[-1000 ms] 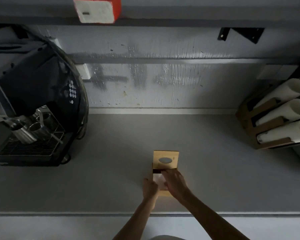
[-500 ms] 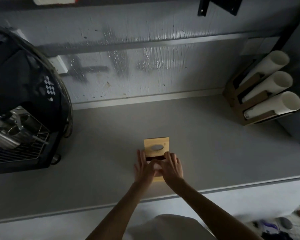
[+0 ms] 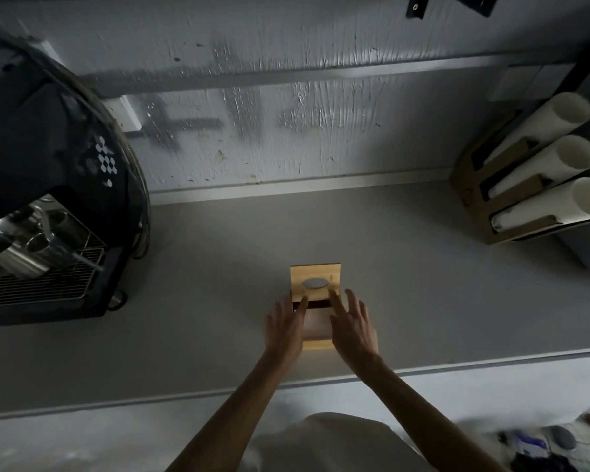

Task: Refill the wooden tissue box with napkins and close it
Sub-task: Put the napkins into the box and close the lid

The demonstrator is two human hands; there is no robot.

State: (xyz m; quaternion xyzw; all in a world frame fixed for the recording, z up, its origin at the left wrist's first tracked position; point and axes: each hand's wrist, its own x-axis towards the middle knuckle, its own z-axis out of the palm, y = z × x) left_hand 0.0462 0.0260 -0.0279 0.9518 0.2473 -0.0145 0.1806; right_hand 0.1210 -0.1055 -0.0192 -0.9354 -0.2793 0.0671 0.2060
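Wood, pale and smooth, forms the tissue box (image 3: 317, 345) at lower centre of the matte grey surface (image 3: 423, 301); its flat lid (image 3: 300, 274) (oval slot) stands open. Pale napkins (image 3: 315, 325) lie inside. Left hand (image 3: 284, 327) and right hand (image 3: 354, 330) flank it, fingers straight, each grip released.

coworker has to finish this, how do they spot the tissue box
On the grey counter, between the black coffee machine at left and the rack of white tubes at right, look near the front edge. The wooden tissue box is small, pale wood, with an oval hole in its lid.
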